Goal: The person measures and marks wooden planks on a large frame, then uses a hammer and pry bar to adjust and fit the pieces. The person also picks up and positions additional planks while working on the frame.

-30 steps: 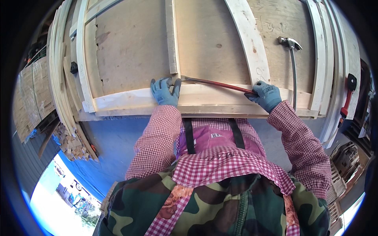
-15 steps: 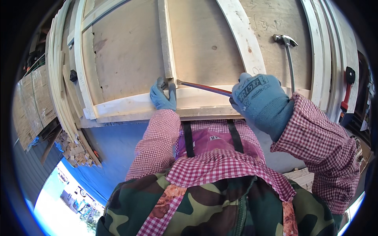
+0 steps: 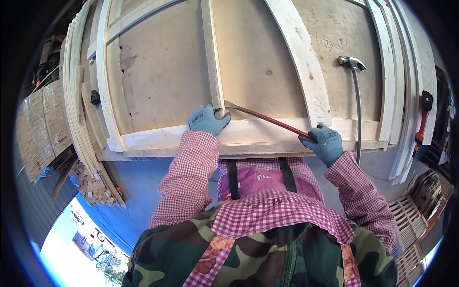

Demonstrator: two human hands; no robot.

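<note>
My right hand [image 3: 327, 144], in a blue-grey work glove, is closed round the lower end of a red pry bar [image 3: 275, 121]. The bar slants up to the left, its flat grey tip by the lower end of an upright wooden strip [image 3: 212, 57]. My left hand [image 3: 205, 120], gloved alike, grips that strip's lower end, its thumb on the right side and the fingers on the left. Below the strip runs the light bottom rail [image 3: 267, 130] of a wooden frame, which lies on a plywood sheet [image 3: 258, 62].
A claw hammer [image 3: 357, 91] lies on the plywood at the right, its handle crossing the bottom rail. Beyond the frame's right side is a red-handled tool [image 3: 421, 119]. Long wooden strips [image 3: 71, 100] and bundled wood pieces [image 3: 38, 129] are stacked at the left.
My right hand has moved down and to the right, and the pry bar now slopes more steeply. The left hand stays at the strip's end. My view has shifted slightly.
</note>
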